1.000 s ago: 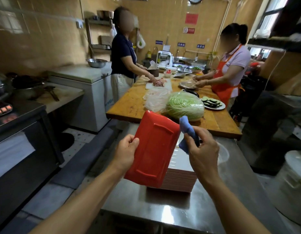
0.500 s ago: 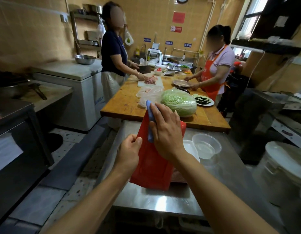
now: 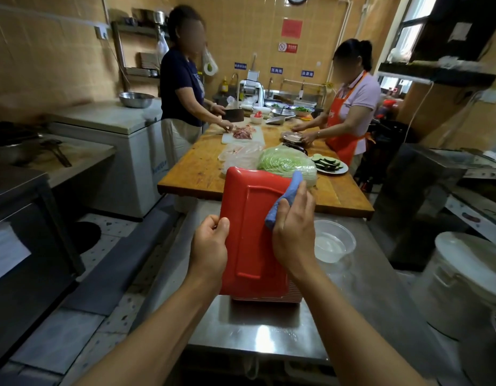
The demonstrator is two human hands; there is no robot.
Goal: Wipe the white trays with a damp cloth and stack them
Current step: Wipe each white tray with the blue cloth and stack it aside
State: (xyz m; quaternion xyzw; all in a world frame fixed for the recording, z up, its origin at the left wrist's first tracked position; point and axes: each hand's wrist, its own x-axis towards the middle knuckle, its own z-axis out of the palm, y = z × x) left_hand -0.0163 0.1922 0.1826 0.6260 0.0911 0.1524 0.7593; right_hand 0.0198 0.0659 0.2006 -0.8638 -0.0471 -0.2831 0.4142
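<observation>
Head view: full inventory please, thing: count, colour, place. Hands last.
tray: 1, red underside facing camera, held upright above the stack
tray stack: 1, red-and-white edges, on the steel counter behind the held tray
cloth: 1, blue, against the tray's upper right
plastic bowl: 1, clear, on the steel counter right of the tray
steel counter: 1, grey, foreground
wooden table: 1, tan, beyond the counter
cabbage: 1, green, wrapped, near end of the wooden table
plate of sliced vegetables: 1, white, right of the cabbage
people: 2, working at the wooden table
left hand: grips the tray's left edge
right hand: holds the cloth against the tray
</observation>
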